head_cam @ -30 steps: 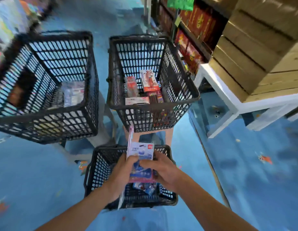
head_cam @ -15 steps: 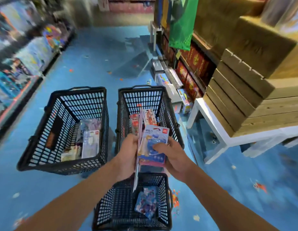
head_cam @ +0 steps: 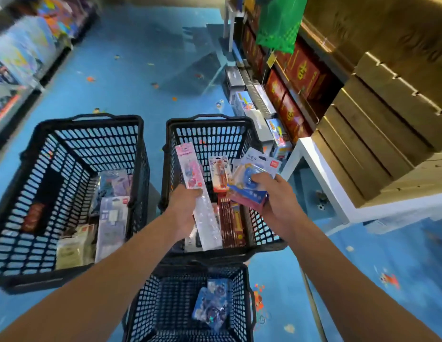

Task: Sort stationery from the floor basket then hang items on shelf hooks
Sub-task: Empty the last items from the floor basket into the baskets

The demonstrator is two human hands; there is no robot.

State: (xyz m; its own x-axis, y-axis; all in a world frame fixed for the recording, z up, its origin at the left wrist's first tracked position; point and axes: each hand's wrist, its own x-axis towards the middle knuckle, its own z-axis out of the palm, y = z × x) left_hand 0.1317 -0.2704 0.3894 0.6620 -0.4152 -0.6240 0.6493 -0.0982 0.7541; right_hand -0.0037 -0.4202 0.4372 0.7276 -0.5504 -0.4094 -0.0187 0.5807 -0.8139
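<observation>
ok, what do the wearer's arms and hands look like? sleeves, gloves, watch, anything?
Nothing worn that shows. Left hand and right hand are bare, no gloves. Left forearm and right forearm are bare down to the frame edge: no sleeves, watch, band or cable visible. Rings: none seen, though some fingers are hidden.

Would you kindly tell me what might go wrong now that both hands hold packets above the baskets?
The right hand holds several packets fanned in one grip; one might slide out into the wrong basket. The left hand grips the long pink packet alone, which could tip and snag on the mesh wall of the middle basket.
</observation>
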